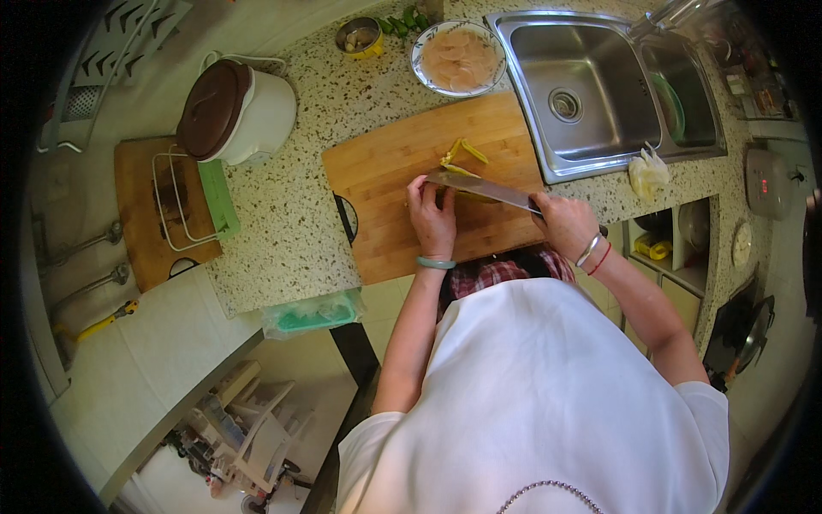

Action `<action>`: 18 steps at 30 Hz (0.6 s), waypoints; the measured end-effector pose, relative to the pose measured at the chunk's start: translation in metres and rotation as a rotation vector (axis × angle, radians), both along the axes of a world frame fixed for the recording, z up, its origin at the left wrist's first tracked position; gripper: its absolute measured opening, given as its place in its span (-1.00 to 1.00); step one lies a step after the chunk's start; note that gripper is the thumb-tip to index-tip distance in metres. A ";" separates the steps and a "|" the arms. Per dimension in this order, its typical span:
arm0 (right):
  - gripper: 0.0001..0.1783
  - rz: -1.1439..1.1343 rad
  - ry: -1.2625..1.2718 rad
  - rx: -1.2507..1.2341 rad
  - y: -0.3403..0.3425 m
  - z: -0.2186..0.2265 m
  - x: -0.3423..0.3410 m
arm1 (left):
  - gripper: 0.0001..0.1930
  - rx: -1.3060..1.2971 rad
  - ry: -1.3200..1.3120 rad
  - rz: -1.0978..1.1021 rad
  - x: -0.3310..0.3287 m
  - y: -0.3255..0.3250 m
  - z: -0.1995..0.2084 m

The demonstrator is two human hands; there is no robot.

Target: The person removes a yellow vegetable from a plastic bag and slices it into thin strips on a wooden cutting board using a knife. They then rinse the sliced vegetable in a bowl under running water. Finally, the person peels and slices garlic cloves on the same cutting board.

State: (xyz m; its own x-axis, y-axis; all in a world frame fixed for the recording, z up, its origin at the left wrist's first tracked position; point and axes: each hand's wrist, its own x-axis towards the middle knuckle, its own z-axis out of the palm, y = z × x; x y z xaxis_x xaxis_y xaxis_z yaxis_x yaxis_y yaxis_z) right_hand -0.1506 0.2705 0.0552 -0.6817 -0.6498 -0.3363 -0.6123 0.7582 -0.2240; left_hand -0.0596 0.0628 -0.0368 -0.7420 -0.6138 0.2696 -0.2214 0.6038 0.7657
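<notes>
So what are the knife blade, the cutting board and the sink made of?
Knife blade: apparently steel, smooth, with a grey metallic sheen.
Cutting board: probably bamboo or wood, smooth; its tan surface shows streaky grain.
Sink: likely stainless steel, satin finish, judging by its silvery colour and soft reflections.

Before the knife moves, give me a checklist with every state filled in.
1. Long steel knife in the grip of the right hand: ok.
2. Left hand well clear of the knife: not ok, its fingers are close by the tip.
3. Thin yellow strips on the rectangular bamboo board: ok.
4. Board steady: cannot tell.
5. Round white patterned plate of pale slices off the board: ok.
</notes>
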 end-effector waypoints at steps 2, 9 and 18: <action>-0.74 0.017 0.020 0.039 -0.001 0.000 -0.002 | -0.78 -0.009 -0.009 -0.002 0.000 0.000 -0.001; -0.73 0.037 0.039 0.008 -0.002 -0.007 -0.011 | -0.79 -0.058 -0.029 -0.003 -0.003 0.000 -0.003; -0.75 0.033 0.011 0.047 0.000 -0.022 -0.019 | -0.82 -0.067 -0.030 -0.021 -0.005 0.000 -0.004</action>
State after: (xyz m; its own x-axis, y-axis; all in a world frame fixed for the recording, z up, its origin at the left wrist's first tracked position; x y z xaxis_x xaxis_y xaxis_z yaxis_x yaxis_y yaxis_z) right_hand -0.1700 0.2703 0.0337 -0.6644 -0.6553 -0.3595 -0.6391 0.7475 -0.1814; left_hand -0.0651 0.0630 -0.0406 -0.7627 -0.5796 0.2868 -0.2306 0.6581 0.7167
